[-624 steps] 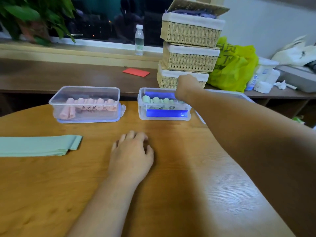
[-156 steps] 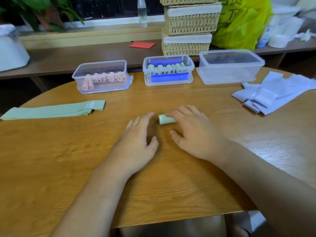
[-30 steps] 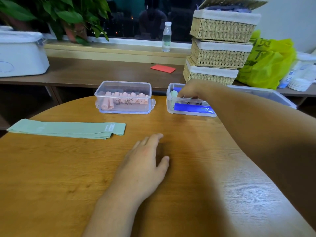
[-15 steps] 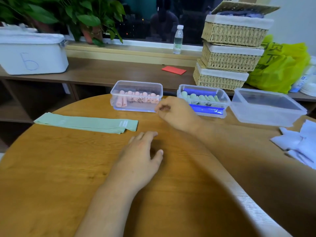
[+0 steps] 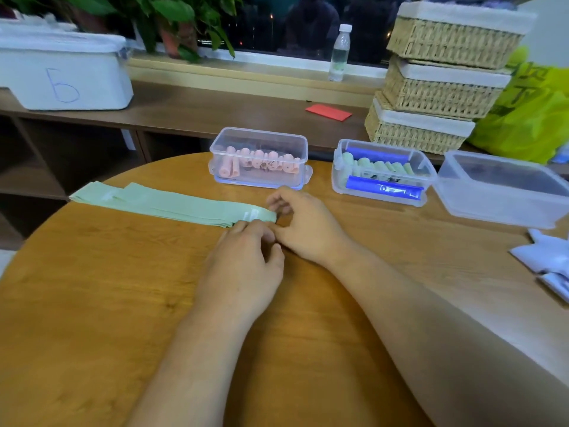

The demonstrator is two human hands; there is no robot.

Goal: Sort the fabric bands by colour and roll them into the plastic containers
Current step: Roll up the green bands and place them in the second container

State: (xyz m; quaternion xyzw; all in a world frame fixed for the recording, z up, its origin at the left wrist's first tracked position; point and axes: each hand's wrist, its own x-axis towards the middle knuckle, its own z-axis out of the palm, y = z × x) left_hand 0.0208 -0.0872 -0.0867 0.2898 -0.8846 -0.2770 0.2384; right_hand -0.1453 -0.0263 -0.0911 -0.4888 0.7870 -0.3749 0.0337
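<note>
- On the round wooden table (image 5: 92, 303), a flat stack of green bands (image 5: 172, 206) is laid out lengthwise, reaching from the left edge towards the middle.
- The left hand (image 5: 243, 263) is set at the right end of that stack. Its bent fingertips (image 5: 246, 225) rest on the near edge of the fabric, and the thumb is kept clear of it.
- The right hand (image 5: 308, 226) is held at the same end with its fingers curled about the tip. Whether the fabric is pinched cannot be told, as the fingers are blurred.
- Beyond the hands, three clear plastic boxes are lined up along the far side of the table.
- Pink rolls (image 5: 261, 161) are packed in the left box (image 5: 258, 135).
- Green rolls (image 5: 378, 167) are packed in the middle box (image 5: 337, 177), which is fitted with blue clips (image 5: 383, 189).
- The right box (image 5: 505, 208) is set just beside the middle one.
- White bands (image 5: 548, 260) are heaped at the table's right edge.
- Stacked wicker baskets (image 5: 443, 87) and a white bin (image 5: 64, 78) are kept on the shelf behind.
</note>
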